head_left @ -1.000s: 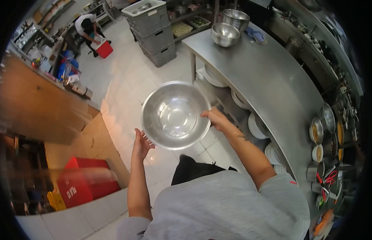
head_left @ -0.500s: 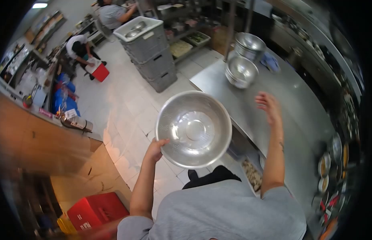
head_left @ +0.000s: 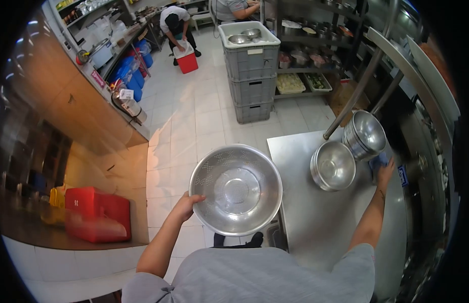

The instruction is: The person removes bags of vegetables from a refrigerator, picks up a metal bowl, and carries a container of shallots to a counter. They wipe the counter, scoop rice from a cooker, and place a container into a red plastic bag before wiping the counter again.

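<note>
My left hand (head_left: 186,206) grips the rim of a round metal colander (head_left: 237,192) at its left side, thumb over the edge. The colander is tilted so its inside faces me, and small holes show in its wall. On the metal table, my right hand (head_left: 385,174) is closed around the edge of a blue cloth (head_left: 378,164); part of its fingers is hard to make out. Left of that hand stand a stack of metal bowls (head_left: 333,166) and a taller stack of metal bowls (head_left: 366,135).
The metal table (head_left: 305,212) has a steel post (head_left: 358,91) at its far end. Stacked grey crates (head_left: 252,91) stand beyond on the tiled floor. A red box (head_left: 98,214) is at left. Another person (head_left: 175,25) bends over a red-and-white container (head_left: 187,61).
My right hand has moved from above the table to the blue cloth beside the bowls. My left hand still holds the colander. The view has turned and levelled.
</note>
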The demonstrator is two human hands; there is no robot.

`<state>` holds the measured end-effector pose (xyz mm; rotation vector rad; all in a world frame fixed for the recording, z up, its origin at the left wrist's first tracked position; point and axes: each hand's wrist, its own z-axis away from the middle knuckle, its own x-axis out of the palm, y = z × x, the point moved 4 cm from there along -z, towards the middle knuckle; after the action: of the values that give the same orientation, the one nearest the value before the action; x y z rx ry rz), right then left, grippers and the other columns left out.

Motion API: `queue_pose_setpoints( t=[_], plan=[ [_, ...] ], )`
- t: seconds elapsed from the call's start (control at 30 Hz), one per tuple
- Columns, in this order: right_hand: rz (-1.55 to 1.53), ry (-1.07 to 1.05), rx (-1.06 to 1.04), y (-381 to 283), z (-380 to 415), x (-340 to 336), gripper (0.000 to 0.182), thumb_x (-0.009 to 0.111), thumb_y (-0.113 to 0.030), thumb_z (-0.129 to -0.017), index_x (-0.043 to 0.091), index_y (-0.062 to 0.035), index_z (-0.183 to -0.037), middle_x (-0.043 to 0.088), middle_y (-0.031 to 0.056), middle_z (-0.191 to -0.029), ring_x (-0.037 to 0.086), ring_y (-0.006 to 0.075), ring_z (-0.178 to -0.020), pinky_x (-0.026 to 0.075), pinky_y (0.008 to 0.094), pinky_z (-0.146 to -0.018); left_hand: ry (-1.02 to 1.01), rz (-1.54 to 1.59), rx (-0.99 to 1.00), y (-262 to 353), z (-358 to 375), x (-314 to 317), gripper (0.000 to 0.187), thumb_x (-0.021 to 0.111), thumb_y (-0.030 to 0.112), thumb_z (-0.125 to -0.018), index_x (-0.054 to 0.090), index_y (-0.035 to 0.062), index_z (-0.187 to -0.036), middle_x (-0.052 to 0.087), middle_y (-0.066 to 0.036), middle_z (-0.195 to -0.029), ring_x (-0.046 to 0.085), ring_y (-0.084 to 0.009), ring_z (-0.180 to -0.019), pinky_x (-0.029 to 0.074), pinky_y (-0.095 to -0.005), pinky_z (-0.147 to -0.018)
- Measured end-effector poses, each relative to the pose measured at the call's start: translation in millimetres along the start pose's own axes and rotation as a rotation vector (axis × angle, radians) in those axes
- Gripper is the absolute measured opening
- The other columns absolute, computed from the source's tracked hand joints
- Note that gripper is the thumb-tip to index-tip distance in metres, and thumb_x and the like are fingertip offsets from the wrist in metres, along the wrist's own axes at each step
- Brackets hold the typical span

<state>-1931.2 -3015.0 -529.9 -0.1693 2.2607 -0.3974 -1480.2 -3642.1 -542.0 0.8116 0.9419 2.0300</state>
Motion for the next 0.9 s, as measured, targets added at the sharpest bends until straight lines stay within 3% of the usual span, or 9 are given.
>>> queue_pose_setpoints(
  t=[0.1, 0.2, 0.37, 0.43, 0.5, 0.63, 0.73, 0.87, 0.9],
  plan=[
    [0.031, -0.322, 0.107, 10.6, 6.4, 19.5, 0.05, 0.059, -0.024, -0.081, 0.048, -0.0125, -0.128, 0.051, 0.0216, -0.123, 0.05, 0.038, -0.112, 0.039, 0.0425, -0.095, 0.012, 0.027, -0.01, 1.7, 0.3, 16.0, 0.048, 0.06, 0.008, -0.075, 0.046, -0.0098, -0.117, 0.058, -0.018, -0.104, 0.058, -0.0249, -0.093, 0.047, -0.0357, -0.082],
    [0.13, -0.412, 0.2, -3.4, 18.7, -0.3, 0.052, 0.059, -0.029, -0.08, 0.048, -0.0107, -0.127, 0.056, 0.0214, -0.117, 0.053, 0.037, -0.107, 0.036, 0.0435, -0.097, -0.026, -0.004, -0.014, 10.4, -4.8, 32.5, 0.047, 0.06, 0.007, -0.075, 0.046, -0.0104, -0.116, 0.058, -0.018, -0.103, 0.059, -0.0245, -0.092, 0.048, -0.0349, -0.082],
    [0.42, -0.497, 0.059, -27.0, 91.4, -62.4, 0.039, 0.06, -0.031, -0.079, 0.058, -0.0057, -0.108, 0.063, 0.0174, -0.101, 0.057, 0.034, -0.099, 0.034, 0.0448, -0.092, -0.197, -0.078, 0.034, 30.0, -22.9, 67.5, 0.047, 0.061, 0.005, -0.073, 0.048, -0.0072, -0.117, 0.059, -0.016, -0.104, 0.059, -0.0232, -0.093, 0.048, -0.0338, -0.083],
    [-0.01, -0.159, 0.004, -4.4, 145.4, -87.0, 0.03, 0.059, -0.029, -0.079, 0.059, -0.0056, -0.098, 0.064, 0.0123, -0.089, 0.059, 0.0291, -0.088, 0.038, 0.0392, -0.082, -0.288, -0.202, 0.067, 37.4, -28.9, 83.4, 0.046, 0.062, 0.008, -0.074, 0.05, -0.0049, -0.116, 0.06, -0.014, -0.103, 0.059, -0.0215, -0.093, 0.048, -0.0329, -0.082],
    [-0.487, -0.346, 0.426, 29.7, 190.0, -112.4, 0.029, 0.059, -0.03, -0.079, 0.057, -0.0049, -0.094, 0.058, 0.0062, -0.08, 0.054, 0.0221, -0.081, 0.039, 0.0318, -0.077, -0.406, -0.399, 0.087, 58.9, -14.5, 115.1, 0.045, 0.062, 0.009, -0.074, 0.051, -0.0048, -0.115, 0.06, -0.013, -0.101, 0.059, -0.0202, -0.091, 0.047, -0.0323, -0.081],
    [-0.87, 0.09, 0.873, -49.9, 249.6, -232.1, 0.031, 0.058, -0.027, -0.083, 0.053, -0.0005, -0.099, 0.051, 0.0088, -0.092, 0.048, 0.0211, -0.088, 0.038, 0.0303, -0.085, -0.657, -0.719, 0.062, 39.9, -8.7, 164.4, 0.049, 0.057, 0.017, -0.076, 0.05, -0.0014, -0.12, 0.061, -0.015, -0.097, 0.059, -0.0196, -0.082, 0.048, -0.0329, -0.073],
    [-0.855, 0.02, 0.709, -87.6, 267.2, -269.3, 0.042, 0.058, -0.02, -0.082, 0.047, 0.0034, -0.115, 0.049, 0.0147, -0.115, 0.05, 0.0271, -0.103, 0.037, 0.0349, -0.093, -0.699, -0.882, -0.036, 34.6, 17.4, 208.9, 0.055, 0.051, 0.022, -0.074, 0.046, 0.0033, -0.126, 0.062, -0.018, -0.093, 0.062, -0.0233, -0.072, 0.05, -0.0333, -0.053],
    [-0.255, -0.245, -0.286, -176.9, 310.5, -255.4, 0.036, 0.056, -0.004, -0.071, 0.051, 0.0, -0.106, 0.049, 0.0181, -0.112, 0.044, 0.0352, -0.11, 0.032, 0.04, -0.098, -0.86, -0.771, -0.097, -21.6, 17.8, 254.1, 0.051, 0.049, 0.017, -0.073, 0.047, 0.0018, -0.121, 0.062, -0.019, -0.088, 0.062, -0.0252, -0.06, 0.048, -0.0334, -0.039],
    [-0.186, -0.301, -0.273, -188.6, 324.7, -247.8, 0.038, 0.056, -0.002, -0.068, 0.05, 0.0001, -0.106, 0.048, 0.018, -0.111, 0.045, 0.0352, -0.109, 0.032, 0.0391, -0.097, -0.849, -0.802, -0.072, -28.4, 19.6, 257.3, 0.05, 0.049, 0.016, -0.073, 0.048, 0.0011, -0.12, 0.061, -0.019, -0.087, 0.061, -0.0252, -0.058, 0.048, -0.0337, -0.039]
  ],
)
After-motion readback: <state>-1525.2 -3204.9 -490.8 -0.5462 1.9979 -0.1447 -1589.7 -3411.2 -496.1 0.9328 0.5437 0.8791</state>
